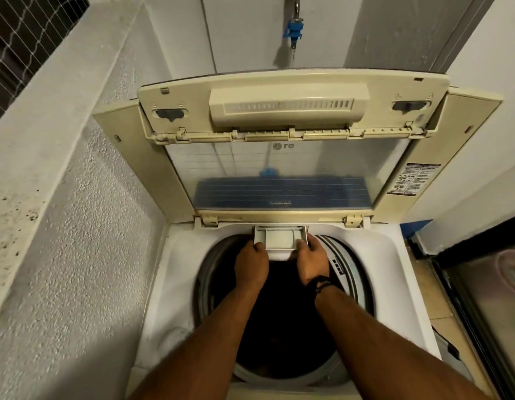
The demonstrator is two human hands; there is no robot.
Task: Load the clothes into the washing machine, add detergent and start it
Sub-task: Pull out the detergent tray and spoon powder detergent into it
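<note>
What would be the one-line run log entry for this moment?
lid: open | detergent drawer: pulled out | left hand: grips drawer | right hand: grips drawer | drum: dark, contents unclear

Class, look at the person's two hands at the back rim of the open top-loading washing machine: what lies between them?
In the head view, the pale grey plastic detergent drawer lies between the left hand and right hand, which grip its two front corners.

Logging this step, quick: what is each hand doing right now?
Left hand: grips the left side of the detergent drawer.
Right hand: grips the drawer's right side.
</note>
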